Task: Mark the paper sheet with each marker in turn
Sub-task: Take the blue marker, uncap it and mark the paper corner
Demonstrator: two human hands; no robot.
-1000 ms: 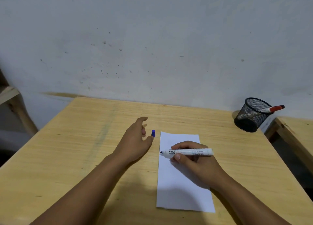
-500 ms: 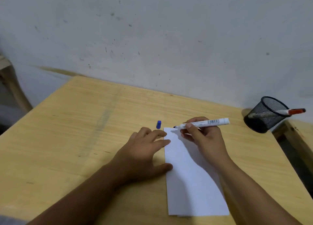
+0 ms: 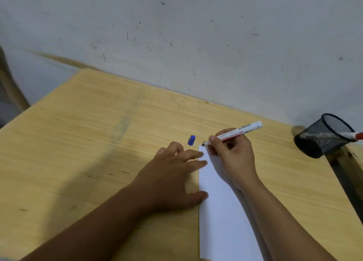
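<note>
A narrow white paper sheet (image 3: pixel 222 211) lies on the wooden table (image 3: pixel 98 143). My right hand (image 3: pixel 231 154) grips an uncapped white marker (image 3: pixel 235 133), with its dark tip at the sheet's far left corner. My left hand (image 3: pixel 176 174) lies flat with fingers spread, its fingertips and thumb resting on the sheet's left edge. A small blue cap (image 3: pixel 191 140) lies on the table just beyond the sheet's corner. A second marker with a red cap (image 3: pixel 353 136) sticks out of the holder at the right.
A black mesh pen holder (image 3: pixel 322 136) stands at the table's far right corner. A scuffed white wall (image 3: pixel 196 35) runs right behind the table. A second wooden surface (image 3: pixel 355 162) shows at the right edge of the view.
My right hand carried the marker from mid-sheet to the sheet's far left corner. My left hand moved from near the blue cap onto the sheet's left edge. The view tilted down.
</note>
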